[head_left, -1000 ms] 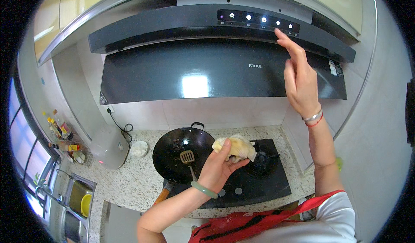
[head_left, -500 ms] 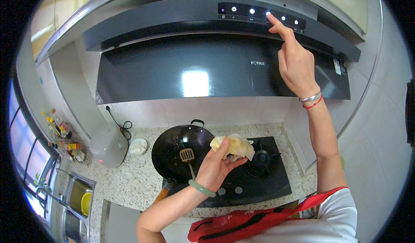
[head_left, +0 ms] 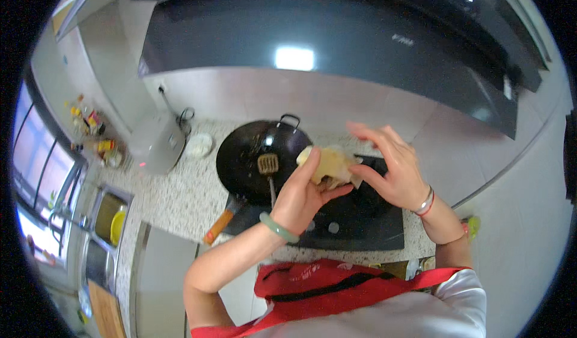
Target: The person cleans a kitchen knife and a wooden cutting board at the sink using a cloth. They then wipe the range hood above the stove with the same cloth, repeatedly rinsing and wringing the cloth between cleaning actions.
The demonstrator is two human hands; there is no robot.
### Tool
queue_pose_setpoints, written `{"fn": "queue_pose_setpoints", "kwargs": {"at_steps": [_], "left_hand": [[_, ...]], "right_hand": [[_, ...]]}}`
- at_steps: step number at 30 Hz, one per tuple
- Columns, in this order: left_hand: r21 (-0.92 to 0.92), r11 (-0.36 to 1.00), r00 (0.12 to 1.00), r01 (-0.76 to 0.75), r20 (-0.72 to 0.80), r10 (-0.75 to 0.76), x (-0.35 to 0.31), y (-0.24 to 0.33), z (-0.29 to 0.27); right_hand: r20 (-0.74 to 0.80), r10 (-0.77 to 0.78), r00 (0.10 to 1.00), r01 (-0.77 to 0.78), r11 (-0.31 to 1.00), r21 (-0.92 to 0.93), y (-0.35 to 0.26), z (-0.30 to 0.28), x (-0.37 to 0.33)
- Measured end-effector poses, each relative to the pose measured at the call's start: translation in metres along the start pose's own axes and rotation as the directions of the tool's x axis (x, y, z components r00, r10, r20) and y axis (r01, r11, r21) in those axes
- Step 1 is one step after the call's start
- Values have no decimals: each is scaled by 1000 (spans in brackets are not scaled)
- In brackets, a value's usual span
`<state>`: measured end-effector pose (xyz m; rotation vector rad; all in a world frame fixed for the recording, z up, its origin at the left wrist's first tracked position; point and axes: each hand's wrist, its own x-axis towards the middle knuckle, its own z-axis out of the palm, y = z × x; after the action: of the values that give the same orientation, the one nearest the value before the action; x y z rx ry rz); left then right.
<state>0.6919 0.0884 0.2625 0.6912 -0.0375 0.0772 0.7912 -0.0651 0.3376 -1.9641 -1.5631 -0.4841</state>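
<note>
My left hand (head_left: 302, 198), with a green bangle at its wrist, grips a pale yellow, crumpled bundle (head_left: 327, 165) that looks partly wrapped in something thin and whitish. It is held over the gap between the wok and the right part of the stove. My right hand (head_left: 393, 168) hovers just right of the bundle, fingers spread and thumb close to it; whether the thumb touches cannot be told. Below and left of the bundle sits a black wok (head_left: 240, 166). A slotted spatula (head_left: 268, 164) lies in the wok, its handle running behind my left hand.
The wok's wooden handle (head_left: 217, 226) juts over the near counter edge. The black stove (head_left: 366, 233) lies under my hands, and a dark range hood (head_left: 228, 40) hangs above. To the left are a white dish (head_left: 199, 145), a rice cooker (head_left: 157, 144), bottles and a sink (head_left: 99, 260).
My right hand has come down from the range hood's control panel to beside the bundle, its fingers now spread. My left hand keeps its hold. The view has tilted downward.
</note>
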Motion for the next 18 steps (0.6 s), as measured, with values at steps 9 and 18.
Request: {"fn": "queue_pose_setpoints", "kwargs": {"at_steps": [9, 18], "left_hand": [[-46, 992, 977, -116, -185, 106, -38, -10, -25], [191, 966, 848, -175, -470, 246, -131, 4, -65]], "right_hand": [[346, 100, 933, -329, 630, 704, 27, 80, -18], [538, 136, 832, -551, 308, 775, -20, 133, -2]]}}
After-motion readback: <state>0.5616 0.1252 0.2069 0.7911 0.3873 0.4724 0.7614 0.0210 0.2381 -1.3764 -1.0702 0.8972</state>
